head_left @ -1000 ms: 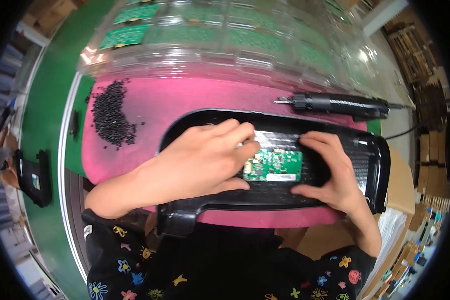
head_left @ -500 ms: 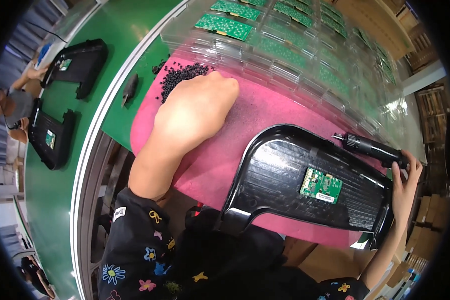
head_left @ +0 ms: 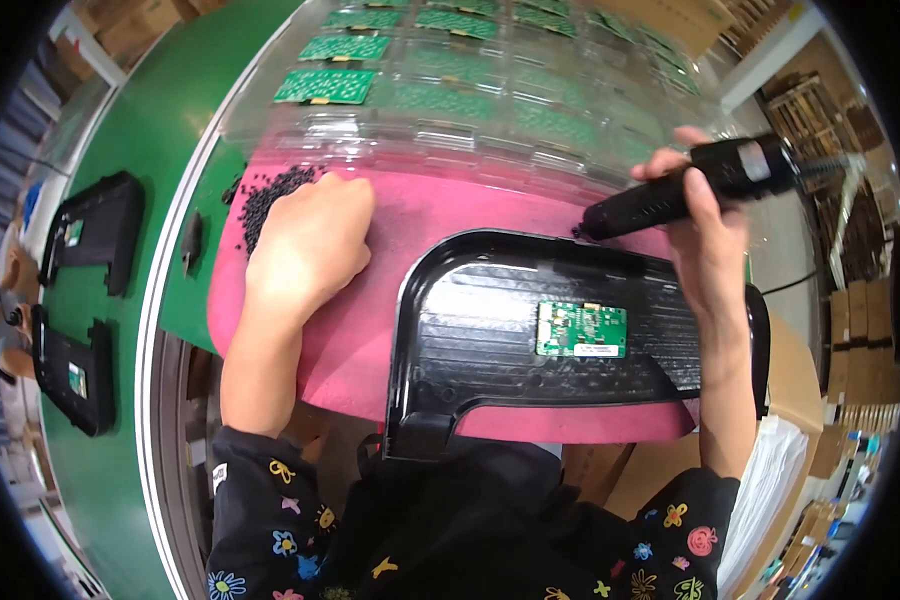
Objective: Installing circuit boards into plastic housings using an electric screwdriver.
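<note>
A black plastic housing (head_left: pixel 490 330) lies on a pink mat (head_left: pixel 440 210) in front of me, with a small green circuit board (head_left: pixel 581 329) set into its ribbed middle. My right hand (head_left: pixel 705 235) grips a black electric screwdriver (head_left: pixel 690 190), held tilted above the housing's far edge, tip pointing down-left. My left hand (head_left: pixel 310 245) rests on the mat with fingers curled at a pile of small black screws (head_left: pixel 270 195); whether it holds any is hidden.
Clear plastic trays (head_left: pixel 450 120) with several green circuit boards (head_left: pixel 325 85) lie beyond the mat. Two more black housings (head_left: pixel 95 230) (head_left: pixel 70 370) sit on the green belt at left. Shelving and cartons stand at right.
Both hands left the circuit board. My left hand went to the screw pile and stays there; my right hand picked up the screwdriver and lifted it over the housing.
</note>
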Tool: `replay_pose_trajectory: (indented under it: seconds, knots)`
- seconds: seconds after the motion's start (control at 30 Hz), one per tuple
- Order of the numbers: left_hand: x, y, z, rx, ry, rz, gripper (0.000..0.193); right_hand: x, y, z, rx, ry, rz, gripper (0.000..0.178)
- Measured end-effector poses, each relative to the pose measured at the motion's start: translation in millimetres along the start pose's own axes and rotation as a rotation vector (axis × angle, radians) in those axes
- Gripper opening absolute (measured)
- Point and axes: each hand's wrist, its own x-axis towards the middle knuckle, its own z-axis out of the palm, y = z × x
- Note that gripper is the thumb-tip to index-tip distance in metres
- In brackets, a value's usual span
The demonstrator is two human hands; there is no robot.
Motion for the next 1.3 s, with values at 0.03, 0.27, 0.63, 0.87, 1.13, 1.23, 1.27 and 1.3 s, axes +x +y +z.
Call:
replay_pose_trajectory:
  seconds: [0.03, 0.27, 0.63, 0.87, 1.13, 1.23, 1.27, 1.3]
  knots:
    - [1.0, 1.4, -1.1, -0.01, -0.023, -0.02, 0.008, 1.4, 4.1, -1.6, 0.071, -0.005, -0.01, 0.043]
    - [22.9, 40.4, -12.1, -0.721, 0.394, 0.499, 0.009, -17.6, -17.5, 2.7, 0.484, -0.016, -0.201, 0.034]
    - [24.2, 73.4, 16.6, -0.964, 0.199, 0.622, 0.011, -38.9, -18.0, 22.5, 0.67, -0.022, -0.169, 0.044]
    - [26.3, 75.2, 20.5, -0.803, 0.175, 0.639, 0.015, -41.5, -14.1, 20.9, 0.599, -0.015, -0.147, 0.048]
    - [26.7, 83.3, 15.4, -0.541, 0.39, 0.714, 0.024, -42.1, -13.7, 25.3, 0.436, 0.042, -0.092, 0.05]
    - [23.8, 83.1, 16.3, -0.502, 0.401, 0.737, 0.026, -41.7, -15.8, 28.0, 0.445, 0.041, -0.079, 0.05]
    - [23.3, 82.8, 15.6, -0.505, 0.381, 0.731, 0.026, -41.9, -17.7, 25.6, 0.439, 0.048, -0.076, 0.05]
    - [22.9, 82.6, 13.3, -0.513, 0.379, 0.735, 0.026, -41.8, -19.7, 22.0, 0.469, 0.005, -0.094, 0.05]
